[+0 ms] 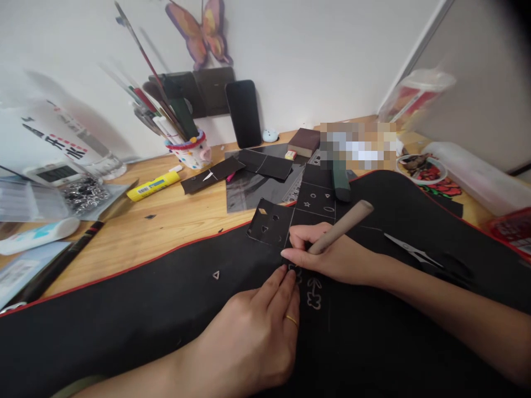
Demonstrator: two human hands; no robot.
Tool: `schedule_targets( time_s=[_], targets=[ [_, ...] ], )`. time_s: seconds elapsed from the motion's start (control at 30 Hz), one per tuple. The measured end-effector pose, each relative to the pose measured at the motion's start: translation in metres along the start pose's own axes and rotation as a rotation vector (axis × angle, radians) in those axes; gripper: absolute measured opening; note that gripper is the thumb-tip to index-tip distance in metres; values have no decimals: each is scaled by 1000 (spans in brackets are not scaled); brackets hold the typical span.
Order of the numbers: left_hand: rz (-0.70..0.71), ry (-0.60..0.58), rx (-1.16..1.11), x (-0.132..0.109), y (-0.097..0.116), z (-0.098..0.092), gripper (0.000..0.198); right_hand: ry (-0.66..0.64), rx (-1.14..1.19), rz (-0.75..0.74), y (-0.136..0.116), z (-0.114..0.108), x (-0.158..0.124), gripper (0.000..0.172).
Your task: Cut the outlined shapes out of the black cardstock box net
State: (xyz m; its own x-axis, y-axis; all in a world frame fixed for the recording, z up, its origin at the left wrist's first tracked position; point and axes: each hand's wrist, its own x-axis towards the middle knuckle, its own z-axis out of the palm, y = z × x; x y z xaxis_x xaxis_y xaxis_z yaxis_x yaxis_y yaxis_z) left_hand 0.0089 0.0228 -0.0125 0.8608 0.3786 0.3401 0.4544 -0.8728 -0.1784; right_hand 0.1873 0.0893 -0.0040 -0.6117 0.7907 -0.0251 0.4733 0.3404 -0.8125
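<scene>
My right hand is closed round a pen-like tool with a thick grey-beige barrel; its tip is hidden behind my fingers. Beneath it lies a strip of black paper, marked with pale outlines of flowers and small shapes. My left hand lies on that paper with its fingers stretched out, wearing a thin ring. Just beyond the fingers sits a black paper piece with small cut-out shapes. A small triangle outline rests on the black mat to the left.
Scissors and a dark green stick-like object lie near my right hand. Behind are a phone, a decorated pen cup and a brown block. A yellow tube and a black-handled tool lie left.
</scene>
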Motion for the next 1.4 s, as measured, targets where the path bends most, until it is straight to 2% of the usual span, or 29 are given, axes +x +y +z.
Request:
schedule_targets(
  time_s=[0.57, 0.73, 0.97, 1.13, 1.27, 1.4],
  targets=[
    [-18, -33, -21, -1, 1, 0, 32, 51, -88, 4, 0, 0, -1, 30],
    [-4, -94, -44, -4, -3, -3, 28, 82, -130, 40, -1, 2, -1, 30],
    [127, -262, 7, 1, -10, -13, 30, 104, -100, 69, -6, 2, -3, 27],
    [93, -240, 10, 1, -8, -12, 26, 174, -110, 62, -5, 5, -5, 26],
    [122, -264, 15, -1, -8, -14, 29, 199, -103, 71, -5, 6, -5, 27],
    [130, -236, 47, 0, -8, -15, 30, 143, -85, 79, -8, 2, -5, 27]
  ],
)
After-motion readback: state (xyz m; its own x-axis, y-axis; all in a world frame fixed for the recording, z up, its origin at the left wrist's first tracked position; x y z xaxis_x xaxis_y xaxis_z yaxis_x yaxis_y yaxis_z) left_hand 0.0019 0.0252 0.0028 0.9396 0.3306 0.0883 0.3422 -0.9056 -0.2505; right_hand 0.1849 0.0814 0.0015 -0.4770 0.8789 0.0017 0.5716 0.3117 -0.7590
